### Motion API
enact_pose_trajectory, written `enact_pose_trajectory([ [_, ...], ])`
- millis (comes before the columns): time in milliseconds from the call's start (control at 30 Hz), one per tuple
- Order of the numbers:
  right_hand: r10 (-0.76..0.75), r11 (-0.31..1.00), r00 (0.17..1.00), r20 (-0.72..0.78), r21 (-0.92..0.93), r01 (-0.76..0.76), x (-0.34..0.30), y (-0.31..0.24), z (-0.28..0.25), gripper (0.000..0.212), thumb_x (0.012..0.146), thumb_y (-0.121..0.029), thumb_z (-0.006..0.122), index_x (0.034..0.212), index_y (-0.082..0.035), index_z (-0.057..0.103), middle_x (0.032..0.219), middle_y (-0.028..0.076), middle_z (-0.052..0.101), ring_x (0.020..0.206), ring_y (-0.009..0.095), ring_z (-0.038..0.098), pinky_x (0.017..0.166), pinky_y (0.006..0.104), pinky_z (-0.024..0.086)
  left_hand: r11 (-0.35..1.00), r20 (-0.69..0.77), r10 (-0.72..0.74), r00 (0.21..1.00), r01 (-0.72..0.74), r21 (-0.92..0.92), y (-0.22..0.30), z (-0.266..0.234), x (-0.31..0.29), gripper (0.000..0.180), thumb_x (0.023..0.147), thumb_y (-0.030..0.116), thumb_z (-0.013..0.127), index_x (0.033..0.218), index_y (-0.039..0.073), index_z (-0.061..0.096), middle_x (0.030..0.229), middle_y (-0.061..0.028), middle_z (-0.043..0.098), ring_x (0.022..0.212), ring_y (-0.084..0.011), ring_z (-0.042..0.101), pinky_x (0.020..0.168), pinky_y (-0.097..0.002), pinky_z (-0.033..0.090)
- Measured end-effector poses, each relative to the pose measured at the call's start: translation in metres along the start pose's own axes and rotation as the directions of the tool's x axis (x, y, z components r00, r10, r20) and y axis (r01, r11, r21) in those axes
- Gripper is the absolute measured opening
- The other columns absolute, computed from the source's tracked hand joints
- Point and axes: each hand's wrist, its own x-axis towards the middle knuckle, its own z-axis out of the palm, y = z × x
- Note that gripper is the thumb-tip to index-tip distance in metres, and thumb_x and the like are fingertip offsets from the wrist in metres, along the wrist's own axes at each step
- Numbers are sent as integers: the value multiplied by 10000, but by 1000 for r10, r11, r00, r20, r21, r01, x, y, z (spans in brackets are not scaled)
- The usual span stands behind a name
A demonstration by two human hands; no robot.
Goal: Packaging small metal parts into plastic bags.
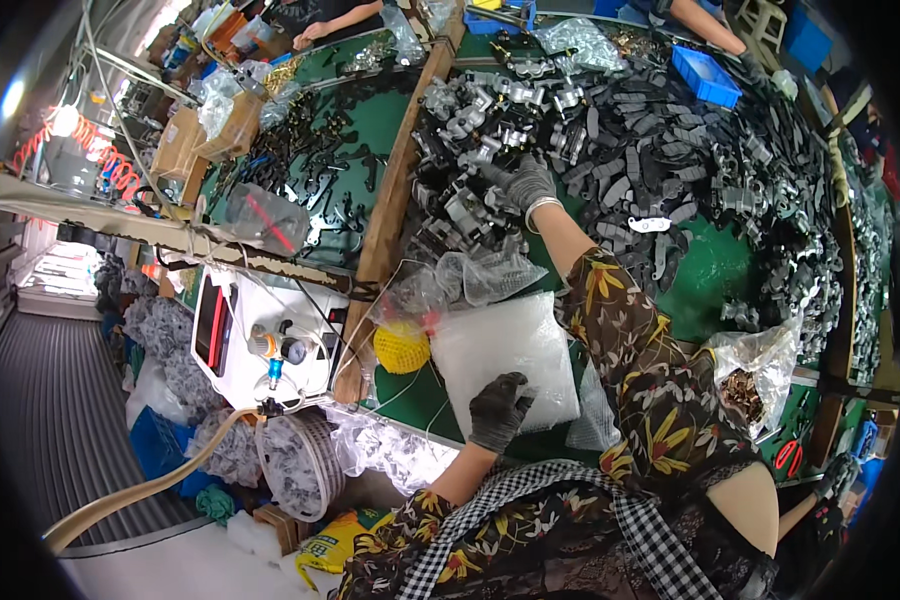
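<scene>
My left hand (500,410), in a dark glove, rests on a flat stack of white, translucent packing sheets or bags (505,345). Its fingers are bent, with a gap between thumb and forefinger, and I see nothing held. Stretched far forward, my right hand (532,185) in a grey glove reaches to a heap of silver and black metal parts (470,210) that look like brake calipers. Thumb and fingers are spread there, though the tips blend into the parts. Clear plastic bags (490,275) lie between the heap and the stack.
Dark flat pads (650,130) and more calipers cover the bench to the right, with a blue tray (706,76) among them. A wooden rail (395,190) divides the benches. A yellow foam net (402,347), a white machine (260,340) and a bag of brass-coloured pieces (745,392) surround me.
</scene>
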Motion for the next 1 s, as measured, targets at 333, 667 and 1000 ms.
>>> enact_pose_trajectory([
  [333,-219,975,953,-209,-15,221,-13,18,8,560,899,-514,450,1055,-9,635,1078,234,625,1054,375,581,918,439,449,994,90,-101,991,104,-31,15,-23,-15,362,745,91,663,1092,79,559,1000,-89,594,851,-273,598,726,-365,492],
  [667,-549,567,829,-103,683,460,-205,167,-97,187,910,-189,575,985,-29,635,767,51,624,655,148,574,615,301,468,990,-89,-64,994,53,-130,17,-52,-4,172,852,132,645,986,26,623,867,-162,657,802,-305,654,713,-361,519],
  [1000,-316,395,941,124,919,11,-408,191,-37,257,915,-275,587,968,-28,629,779,35,601,726,110,563,631,230,448,972,-151,205,967,-182,149,53,-70,8,205,860,291,633,910,100,688,816,-120,650,766,-302,629,676,-386,509],
])
